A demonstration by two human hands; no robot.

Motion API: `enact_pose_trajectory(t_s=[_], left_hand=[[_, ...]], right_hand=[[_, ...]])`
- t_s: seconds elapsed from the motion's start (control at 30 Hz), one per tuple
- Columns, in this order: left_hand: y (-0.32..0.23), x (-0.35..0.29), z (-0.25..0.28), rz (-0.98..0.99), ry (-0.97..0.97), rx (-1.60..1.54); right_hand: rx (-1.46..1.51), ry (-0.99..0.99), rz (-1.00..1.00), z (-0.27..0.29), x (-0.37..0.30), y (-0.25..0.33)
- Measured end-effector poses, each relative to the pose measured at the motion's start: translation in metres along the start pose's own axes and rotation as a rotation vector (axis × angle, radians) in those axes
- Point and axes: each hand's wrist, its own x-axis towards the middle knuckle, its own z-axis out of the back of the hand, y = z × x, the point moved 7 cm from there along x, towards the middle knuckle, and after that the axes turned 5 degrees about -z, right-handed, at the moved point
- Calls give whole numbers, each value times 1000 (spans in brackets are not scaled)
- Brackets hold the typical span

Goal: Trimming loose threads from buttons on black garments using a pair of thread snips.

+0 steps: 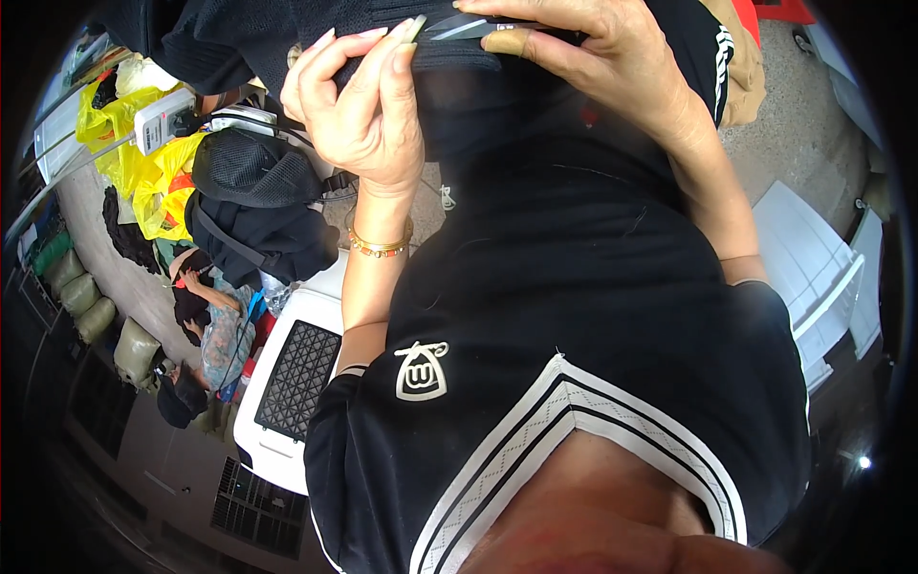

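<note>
Near the top edge, my right hand (pixel 622 67) holds a small pair of thread snips (pixel 461 28) between thumb and fingers, its pointed metal blades directed left. A tan covering wraps the right thumb. My left hand (pixel 368 124), with a bracelet on the wrist, has thumb and index finger pinched together right by the blade tips. Whatever is between those fingertips is too small to make out. Beneath and behind both hands lies a dark ribbed knit garment (pixel 273 38), partly cut off by the picture's top edge and spread over my lap.
At the left sit yellow plastic bags (pixel 167 191) and a black bag with mesh (pixel 253 172). A white plastic chair (pixel 258 421) with a black grid panel stands beside me. Another person (pixel 225 330) works farther left, near stuffed sacks (pixel 88 311). White panels (pixel 808 253) are at the right.
</note>
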Motion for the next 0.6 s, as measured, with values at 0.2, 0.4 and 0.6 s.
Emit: enact_pose_trajectory(t_s=[0.2, 0.4, 0.6], left_hand=[[4, -3, 0, 18, 14, -12], [7, -5, -1, 26, 25, -19], [9, -7, -1, 15, 31, -29]], right_hand=[[-3, 7, -5, 0, 0, -1], [-4, -10, -27, 0, -2, -1], [-9, -19, -20, 0, -3, -2]])
